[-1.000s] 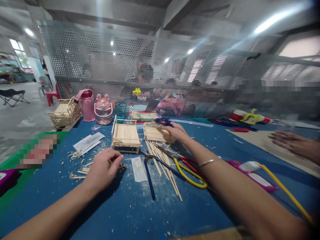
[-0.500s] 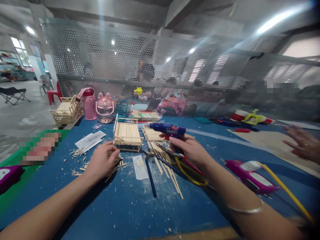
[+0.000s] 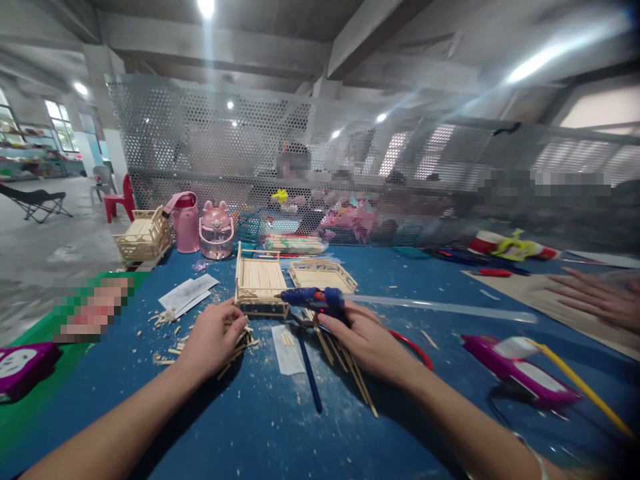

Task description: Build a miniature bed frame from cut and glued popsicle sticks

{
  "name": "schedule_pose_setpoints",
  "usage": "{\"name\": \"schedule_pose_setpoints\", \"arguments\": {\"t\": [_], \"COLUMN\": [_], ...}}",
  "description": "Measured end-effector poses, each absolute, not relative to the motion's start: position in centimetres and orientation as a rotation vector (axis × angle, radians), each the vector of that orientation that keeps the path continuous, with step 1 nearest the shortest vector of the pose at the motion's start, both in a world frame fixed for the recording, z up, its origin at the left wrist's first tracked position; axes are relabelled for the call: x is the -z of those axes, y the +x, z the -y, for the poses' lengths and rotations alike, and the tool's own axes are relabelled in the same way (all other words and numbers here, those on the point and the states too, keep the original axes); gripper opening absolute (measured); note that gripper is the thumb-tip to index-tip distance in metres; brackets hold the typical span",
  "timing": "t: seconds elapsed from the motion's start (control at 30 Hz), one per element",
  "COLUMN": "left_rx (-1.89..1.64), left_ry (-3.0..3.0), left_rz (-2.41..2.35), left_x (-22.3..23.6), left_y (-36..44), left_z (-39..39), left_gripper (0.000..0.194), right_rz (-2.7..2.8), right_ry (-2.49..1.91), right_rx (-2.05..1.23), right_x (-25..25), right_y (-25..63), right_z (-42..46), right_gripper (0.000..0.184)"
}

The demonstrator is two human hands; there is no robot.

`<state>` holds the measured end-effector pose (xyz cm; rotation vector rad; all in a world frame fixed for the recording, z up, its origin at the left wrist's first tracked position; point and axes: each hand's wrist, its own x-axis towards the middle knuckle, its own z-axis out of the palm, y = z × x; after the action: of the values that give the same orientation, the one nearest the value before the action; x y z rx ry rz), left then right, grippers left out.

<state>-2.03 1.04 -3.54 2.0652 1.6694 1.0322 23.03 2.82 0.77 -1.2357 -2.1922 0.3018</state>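
Note:
My right hand (image 3: 367, 337) is wrapped round a blue hot glue gun (image 3: 320, 299), whose long clear glue stick (image 3: 440, 307) trails out of its back. The gun's nozzle is at the front right corner of a small model bed (image 3: 261, 280) built of thin wooden sticks. At the bed's front left corner, my left hand (image 3: 213, 337) has its fingers curled in a pinch; what they hold is hidden. Short cut sticks (image 3: 240, 353) lie under and beside this hand. Between my hands are blue-handled pliers (image 3: 311, 377) and longer sticks (image 3: 363, 383), partly covered by my right hand.
Behind the gun sits a second stick frame (image 3: 323, 277). A stick-built piece (image 3: 144, 237), a pink flask (image 3: 186, 227) and a pink bottle (image 3: 217, 230) stand back left. Purple power strips (image 3: 523, 370) (image 3: 27, 370) lie at both sides. Another person's hand (image 3: 595, 300) is at right.
My right hand has brought the glue gun down and forward, its nozzle now by the bed's front right corner. My left hand stays at the bed's left corner. The camera view has tilted up slightly.

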Motion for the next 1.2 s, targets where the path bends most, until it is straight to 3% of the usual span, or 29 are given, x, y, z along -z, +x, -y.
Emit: {"name": "schedule_pose_setpoints", "arguments": {"t": [1.2], "left_rx": [-0.984], "left_ry": [2.068], "left_rz": [-1.657], "left_x": [3.4], "left_y": [-2.0], "left_z": [-0.9], "left_gripper": [0.020], "right_rz": [2.232], "right_ry": [-1.113], "right_rx": [-0.235], "right_x": [1.0], "right_y": [22.1], "right_z": [-2.7], "right_gripper": [0.032]}}
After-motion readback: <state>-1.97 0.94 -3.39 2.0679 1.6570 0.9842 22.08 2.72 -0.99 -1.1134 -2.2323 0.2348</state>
